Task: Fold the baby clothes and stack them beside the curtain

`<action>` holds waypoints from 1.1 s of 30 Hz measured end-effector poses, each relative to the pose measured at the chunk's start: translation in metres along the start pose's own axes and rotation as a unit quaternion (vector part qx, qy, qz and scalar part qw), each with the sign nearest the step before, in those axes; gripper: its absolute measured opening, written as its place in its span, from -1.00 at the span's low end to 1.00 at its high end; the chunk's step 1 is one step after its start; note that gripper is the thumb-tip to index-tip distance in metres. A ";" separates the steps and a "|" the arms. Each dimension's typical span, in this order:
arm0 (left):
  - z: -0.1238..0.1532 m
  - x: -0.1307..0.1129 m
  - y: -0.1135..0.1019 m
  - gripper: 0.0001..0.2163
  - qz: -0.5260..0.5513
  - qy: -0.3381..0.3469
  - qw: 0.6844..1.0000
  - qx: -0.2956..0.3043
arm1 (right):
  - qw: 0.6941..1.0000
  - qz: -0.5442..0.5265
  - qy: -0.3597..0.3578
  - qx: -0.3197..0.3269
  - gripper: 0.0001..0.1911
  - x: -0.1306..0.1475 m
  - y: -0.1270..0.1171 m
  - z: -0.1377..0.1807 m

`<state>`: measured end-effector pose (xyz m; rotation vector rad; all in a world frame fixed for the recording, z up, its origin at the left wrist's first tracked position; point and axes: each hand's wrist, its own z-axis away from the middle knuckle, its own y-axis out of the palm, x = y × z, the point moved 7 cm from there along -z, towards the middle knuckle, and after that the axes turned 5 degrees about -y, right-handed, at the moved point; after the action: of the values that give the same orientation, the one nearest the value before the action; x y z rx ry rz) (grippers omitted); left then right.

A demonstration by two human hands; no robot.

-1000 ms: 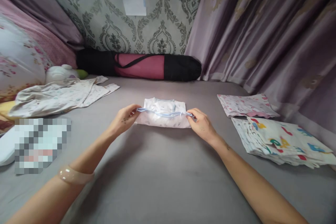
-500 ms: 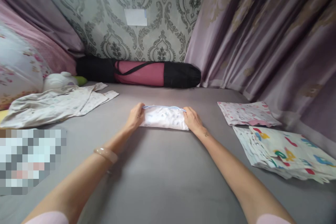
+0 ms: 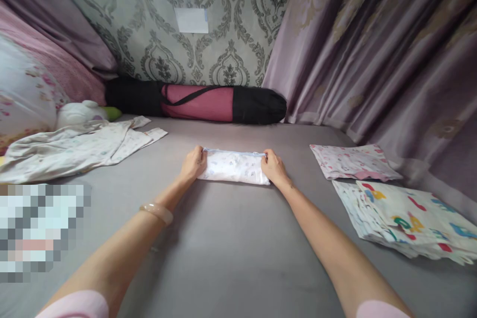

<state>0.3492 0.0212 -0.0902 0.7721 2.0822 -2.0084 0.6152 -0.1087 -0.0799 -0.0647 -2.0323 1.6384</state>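
A white printed cloth [image 3: 234, 166], folded into a narrow rectangle with light blue edging along its far side, lies on the grey bed sheet [image 3: 223, 238]. My left hand [image 3: 194, 163] grips its left end near the far corner, fingers closed on the fabric. At the opposite end, my right hand [image 3: 274, 165] pinches the far right corner. Both fingertips are partly hidden behind the hands and cloth. What garment or cloth it is, I cannot tell.
A folded pink-printed cloth [image 3: 354, 161] and a stack of folded colourful cloths [image 3: 417, 218] lie at right. Spread printed pants [image 3: 85, 149] lie at left, near a white plush toy [image 3: 82, 113]. A black and pink rolled bag [image 3: 197, 103] runs along the wall.
The blue edge of the cloth lies a little flatter between my hands. Both hands stay at its ends, with only a slight shift of the right hand.
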 end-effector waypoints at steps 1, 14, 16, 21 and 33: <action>0.000 0.000 -0.001 -0.74 -0.001 -0.009 1.000 0.003 | 1.000 -0.005 0.009 -0.001 -0.64 -0.001 0.001 -0.001; -0.002 0.012 -0.009 -0.75 0.034 -0.069 0.997 -0.018 | 0.997 -0.038 0.060 -0.019 -0.70 -0.017 0.004 -0.010; 0.000 0.014 -0.015 -0.75 0.030 -0.064 0.997 -0.035 | 0.997 -0.044 0.054 -0.013 -0.68 -0.020 0.001 -0.013; 0.021 -0.022 -0.029 -0.70 -0.048 0.104 0.989 -0.093 | 0.998 -0.028 -0.025 -0.046 -0.57 0.007 -0.010 0.000; 0.046 -0.068 0.038 -0.56 -0.099 0.228 0.967 0.051 | 0.957 0.035 -0.268 0.104 -0.39 0.102 0.041 0.044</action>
<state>0.4131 -0.0417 -0.0979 1.1870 2.3932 -2.2228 0.4971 -0.1010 -0.0865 0.4331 -2.2351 2.0732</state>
